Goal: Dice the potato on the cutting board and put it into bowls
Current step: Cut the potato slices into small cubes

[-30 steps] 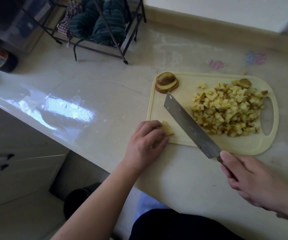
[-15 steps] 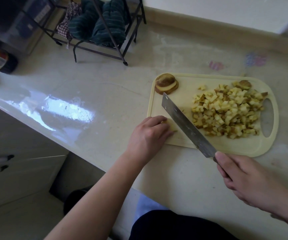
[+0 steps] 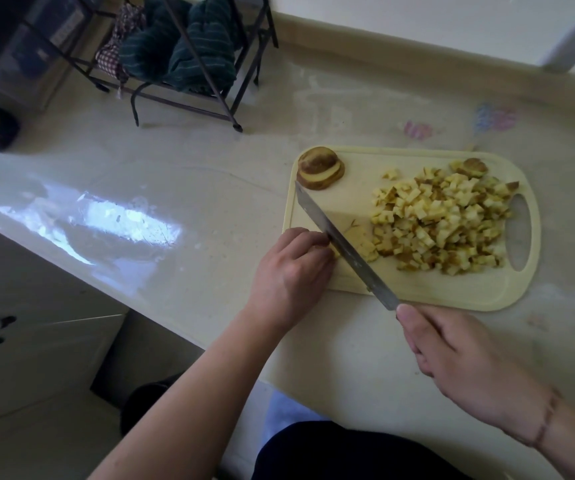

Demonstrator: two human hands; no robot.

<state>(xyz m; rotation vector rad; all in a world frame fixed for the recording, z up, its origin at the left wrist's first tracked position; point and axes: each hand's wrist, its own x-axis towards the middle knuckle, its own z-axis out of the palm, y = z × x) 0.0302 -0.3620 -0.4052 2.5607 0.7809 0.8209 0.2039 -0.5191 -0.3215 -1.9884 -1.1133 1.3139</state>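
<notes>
While the right hand (image 3: pixel 466 358) grips the knife (image 3: pixel 341 245) handle, fingers wrapped round it, the blade runs diagonally across the cutting board's (image 3: pixel 417 289) left part. Left hand (image 3: pixel 289 268) sits fingers curled on a potato piece (image 3: pixel 362 242) at the near-left edge, tight against the blade. Diced pile (image 3: pixel 442 220) fills the board's right side. Stacked potato slices (image 3: pixel 319 168) at far-left corner.

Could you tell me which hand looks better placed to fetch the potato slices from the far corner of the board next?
Probably the left hand: it sits at the cutting board's left edge, nearer the stacked potato slices, pinning only a small piece. The right hand grips the knife off the near edge.
</notes>
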